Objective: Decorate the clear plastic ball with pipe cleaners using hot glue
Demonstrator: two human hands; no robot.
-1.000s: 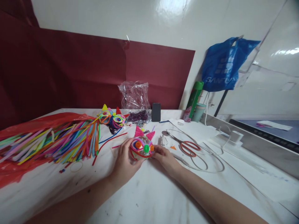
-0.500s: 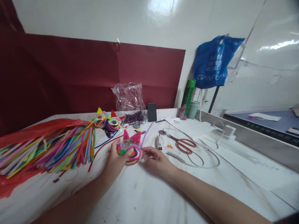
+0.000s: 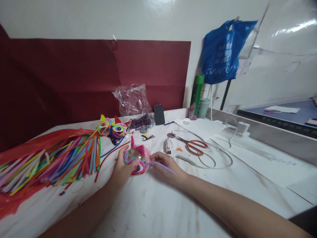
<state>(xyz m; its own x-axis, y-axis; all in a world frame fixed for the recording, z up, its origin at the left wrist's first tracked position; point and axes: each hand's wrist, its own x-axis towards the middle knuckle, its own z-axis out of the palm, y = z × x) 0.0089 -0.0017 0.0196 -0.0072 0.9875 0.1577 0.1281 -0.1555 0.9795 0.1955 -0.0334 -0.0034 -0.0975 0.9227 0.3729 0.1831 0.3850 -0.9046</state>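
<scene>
My left hand (image 3: pixel 122 168) grips a small round craft head (image 3: pixel 137 159) wound with coloured pipe cleaners, with pink pointed ears on top. It rests low over the white table (image 3: pixel 158 201). My right hand (image 3: pixel 166 164) pinches a purple pipe cleaner (image 3: pixel 160 166) that runs from the craft head across my fingers toward the right. Two finished craft heads (image 3: pixel 112 127) with big eyes sit further back, to the left.
A heap of coloured pipe cleaners (image 3: pixel 52 158) lies on red plastic at left. Red-handled scissors (image 3: pixel 194 145) and a white cable lie right of my hands. A clear bag (image 3: pixel 132 100), a dark phone (image 3: pixel 158 114), a green can (image 3: pixel 196 96) and a cup stand by the wall.
The craft head has been turned so its face points away. A purple pipe cleaner that stood up behind it now lies across my right hand. The view shifted left and down.
</scene>
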